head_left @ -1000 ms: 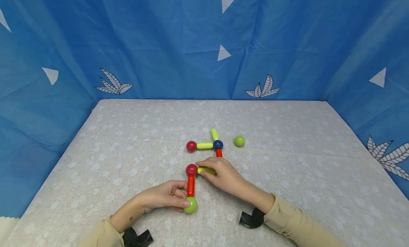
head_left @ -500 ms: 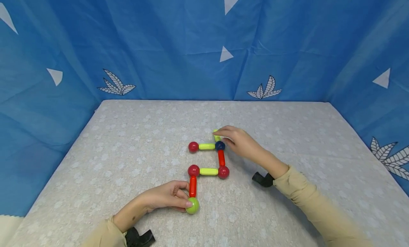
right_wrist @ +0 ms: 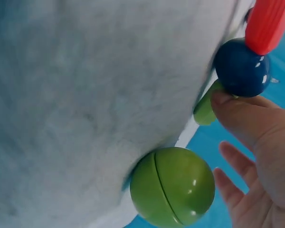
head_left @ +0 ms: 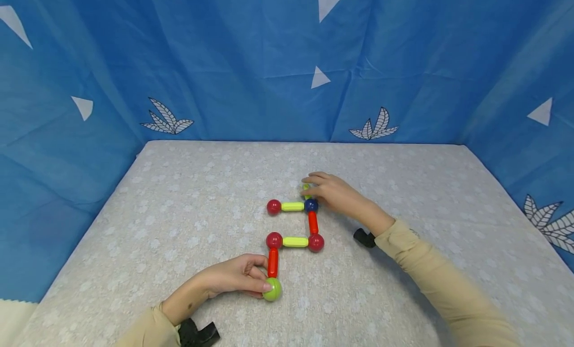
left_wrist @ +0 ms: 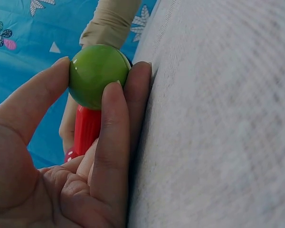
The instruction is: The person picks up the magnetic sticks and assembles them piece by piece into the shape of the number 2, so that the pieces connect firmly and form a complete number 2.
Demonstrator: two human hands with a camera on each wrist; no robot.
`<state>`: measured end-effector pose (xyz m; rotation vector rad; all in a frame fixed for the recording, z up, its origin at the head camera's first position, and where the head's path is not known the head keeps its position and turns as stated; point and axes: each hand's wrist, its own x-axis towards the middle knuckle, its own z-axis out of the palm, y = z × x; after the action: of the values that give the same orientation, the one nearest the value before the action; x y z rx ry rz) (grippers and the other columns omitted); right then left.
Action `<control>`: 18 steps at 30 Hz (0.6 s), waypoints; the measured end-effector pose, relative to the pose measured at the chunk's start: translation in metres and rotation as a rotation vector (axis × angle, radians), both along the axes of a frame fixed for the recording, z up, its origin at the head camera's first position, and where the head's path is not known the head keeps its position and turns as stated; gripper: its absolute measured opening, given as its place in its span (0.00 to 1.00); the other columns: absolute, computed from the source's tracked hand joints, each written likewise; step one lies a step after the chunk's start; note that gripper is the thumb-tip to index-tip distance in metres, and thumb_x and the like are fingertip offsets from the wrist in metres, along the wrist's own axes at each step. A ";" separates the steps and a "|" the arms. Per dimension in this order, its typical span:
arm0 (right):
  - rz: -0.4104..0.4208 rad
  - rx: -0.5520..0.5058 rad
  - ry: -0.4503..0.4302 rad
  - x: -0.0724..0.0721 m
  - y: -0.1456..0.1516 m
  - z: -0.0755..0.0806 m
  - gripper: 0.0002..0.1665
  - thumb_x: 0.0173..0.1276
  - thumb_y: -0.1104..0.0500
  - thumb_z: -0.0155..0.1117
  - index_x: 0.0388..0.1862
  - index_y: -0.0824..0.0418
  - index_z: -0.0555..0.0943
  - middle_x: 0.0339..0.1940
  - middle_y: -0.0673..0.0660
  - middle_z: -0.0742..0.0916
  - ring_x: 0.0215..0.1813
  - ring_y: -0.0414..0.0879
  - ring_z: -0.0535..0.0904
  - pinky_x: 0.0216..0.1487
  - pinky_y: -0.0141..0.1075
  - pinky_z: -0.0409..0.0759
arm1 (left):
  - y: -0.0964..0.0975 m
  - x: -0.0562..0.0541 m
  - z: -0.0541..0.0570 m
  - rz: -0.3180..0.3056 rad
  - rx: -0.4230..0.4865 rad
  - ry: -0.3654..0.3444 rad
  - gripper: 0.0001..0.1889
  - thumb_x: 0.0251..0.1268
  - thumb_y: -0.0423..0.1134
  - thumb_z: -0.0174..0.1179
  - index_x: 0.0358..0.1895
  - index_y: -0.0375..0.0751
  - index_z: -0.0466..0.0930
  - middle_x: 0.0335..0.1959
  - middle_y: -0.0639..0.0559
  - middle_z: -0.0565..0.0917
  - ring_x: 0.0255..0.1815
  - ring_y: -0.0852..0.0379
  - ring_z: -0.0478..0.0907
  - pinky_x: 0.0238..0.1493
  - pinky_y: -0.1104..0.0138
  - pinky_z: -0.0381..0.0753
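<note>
My left hand (head_left: 237,276) pinches a light-green ball (left_wrist: 97,76) between thumb and fingers, at the near end of a ball-and-rod chain on the table. From it a red rod (head_left: 273,262) runs to a red ball (head_left: 274,240), then a yellow-green rod (head_left: 295,242), another red ball (head_left: 316,242), a second red rod (head_left: 313,222) and a dark blue ball (head_left: 311,205). My right hand (head_left: 338,192) holds the short green rod (right_wrist: 206,107) at the blue ball's far side, its thumb on the rod. The other fingers are spread.
A loose green ball (right_wrist: 173,187) lies near my right hand, which hides it in the head view. Left of the blue ball, a yellow-green rod (head_left: 292,206) ends in a red ball (head_left: 274,207). Blue curtains (head_left: 251,63) border the cloth-covered table (head_left: 202,187).
My right hand has left the nearer yellow-green rod and moved away from me to the far one at the blue ball. That rod now points straighter back. My left hand keeps its grip.
</note>
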<state>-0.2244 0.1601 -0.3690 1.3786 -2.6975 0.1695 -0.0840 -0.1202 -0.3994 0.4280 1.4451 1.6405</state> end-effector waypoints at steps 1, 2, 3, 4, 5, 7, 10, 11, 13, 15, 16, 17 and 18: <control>0.002 0.005 0.007 -0.001 0.000 0.000 0.20 0.58 0.69 0.68 0.50 0.56 0.84 0.58 0.59 0.78 0.63 0.55 0.67 0.62 0.46 0.65 | 0.000 0.000 0.000 -0.002 -0.001 -0.001 0.14 0.60 0.31 0.62 0.44 0.29 0.70 0.33 0.45 0.84 0.36 0.57 0.81 0.38 0.67 0.80; 0.002 0.005 0.008 -0.001 -0.001 0.000 0.19 0.58 0.69 0.68 0.49 0.57 0.84 0.57 0.58 0.79 0.63 0.55 0.67 0.62 0.46 0.64 | 0.000 0.000 0.000 -0.005 -0.002 -0.004 0.14 0.60 0.32 0.62 0.44 0.29 0.70 0.33 0.45 0.84 0.36 0.57 0.81 0.38 0.67 0.79; 0.005 0.005 0.007 -0.001 -0.001 0.000 0.19 0.58 0.69 0.68 0.49 0.57 0.84 0.57 0.58 0.79 0.63 0.55 0.67 0.62 0.45 0.64 | 0.000 0.000 0.000 -0.007 -0.002 -0.005 0.14 0.60 0.32 0.62 0.44 0.30 0.70 0.33 0.45 0.84 0.36 0.57 0.81 0.38 0.67 0.79; 0.006 0.006 0.004 -0.002 -0.001 0.000 0.18 0.58 0.68 0.68 0.49 0.58 0.84 0.56 0.58 0.80 0.63 0.54 0.68 0.62 0.45 0.65 | 0.000 0.000 0.000 -0.009 -0.002 -0.006 0.14 0.60 0.32 0.62 0.44 0.30 0.70 0.33 0.45 0.84 0.36 0.57 0.81 0.38 0.67 0.79; 0.006 0.004 -0.003 -0.002 -0.001 0.000 0.18 0.59 0.68 0.68 0.49 0.59 0.84 0.55 0.57 0.80 0.63 0.54 0.69 0.62 0.45 0.65 | 0.000 0.000 0.000 -0.009 -0.001 -0.006 0.14 0.60 0.32 0.62 0.44 0.30 0.70 0.33 0.45 0.84 0.36 0.57 0.81 0.38 0.67 0.79; 0.003 -0.010 -0.025 -0.002 -0.001 0.000 0.17 0.59 0.69 0.67 0.49 0.60 0.84 0.54 0.57 0.81 0.61 0.53 0.71 0.60 0.43 0.67 | 0.000 0.000 0.000 -0.011 0.004 -0.004 0.13 0.60 0.31 0.62 0.44 0.29 0.70 0.33 0.45 0.84 0.36 0.57 0.81 0.38 0.67 0.79; -0.008 -0.029 -0.051 -0.001 0.000 0.000 0.17 0.59 0.69 0.67 0.48 0.61 0.83 0.52 0.57 0.82 0.57 0.51 0.74 0.57 0.42 0.70 | -0.001 0.000 0.000 -0.011 0.014 0.001 0.13 0.61 0.31 0.61 0.44 0.29 0.70 0.33 0.45 0.84 0.36 0.57 0.81 0.38 0.67 0.80; -0.013 -0.035 -0.060 -0.001 0.000 -0.001 0.16 0.59 0.69 0.67 0.48 0.62 0.83 0.52 0.57 0.82 0.56 0.51 0.75 0.57 0.42 0.71 | -0.001 0.000 0.000 -0.012 0.016 0.002 0.13 0.61 0.31 0.61 0.45 0.29 0.70 0.33 0.45 0.84 0.36 0.57 0.81 0.38 0.67 0.80; -0.020 -0.045 -0.075 -0.002 0.000 -0.001 0.16 0.59 0.69 0.67 0.47 0.62 0.84 0.50 0.57 0.83 0.55 0.50 0.76 0.56 0.41 0.72 | -0.001 0.000 0.000 -0.012 0.017 0.004 0.13 0.61 0.31 0.61 0.45 0.29 0.70 0.34 0.45 0.84 0.36 0.57 0.81 0.38 0.67 0.80; -0.024 -0.056 -0.091 -0.003 0.000 -0.001 0.15 0.59 0.69 0.67 0.46 0.62 0.84 0.48 0.56 0.84 0.54 0.49 0.76 0.55 0.40 0.72 | -0.001 0.000 0.000 -0.010 0.015 0.005 0.13 0.61 0.31 0.61 0.45 0.29 0.70 0.34 0.45 0.84 0.36 0.57 0.81 0.39 0.67 0.80; -0.025 -0.066 -0.103 -0.003 0.000 -0.002 0.14 0.59 0.69 0.67 0.45 0.62 0.84 0.48 0.56 0.84 0.54 0.49 0.77 0.55 0.40 0.73 | -0.001 0.000 -0.001 -0.010 0.014 0.005 0.13 0.61 0.31 0.61 0.45 0.29 0.70 0.34 0.45 0.84 0.37 0.57 0.81 0.39 0.66 0.80; -0.026 -0.077 -0.117 -0.004 0.001 -0.002 0.14 0.59 0.69 0.67 0.45 0.62 0.84 0.47 0.56 0.84 0.53 0.49 0.77 0.55 0.40 0.73 | -0.001 0.000 -0.001 -0.009 0.013 0.004 0.13 0.60 0.31 0.61 0.45 0.29 0.70 0.34 0.44 0.84 0.37 0.57 0.81 0.39 0.66 0.80; -0.025 -0.091 -0.131 -0.005 0.001 -0.003 0.13 0.59 0.69 0.67 0.44 0.61 0.84 0.46 0.55 0.84 0.53 0.48 0.77 0.54 0.39 0.73 | -0.001 0.000 -0.001 -0.009 0.012 0.005 0.13 0.60 0.31 0.61 0.45 0.28 0.70 0.34 0.44 0.84 0.36 0.57 0.81 0.39 0.66 0.80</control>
<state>-0.2289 0.1616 -0.3719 1.3521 -2.7714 0.3887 -0.0841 -0.1214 -0.4004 0.4451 1.4352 1.6426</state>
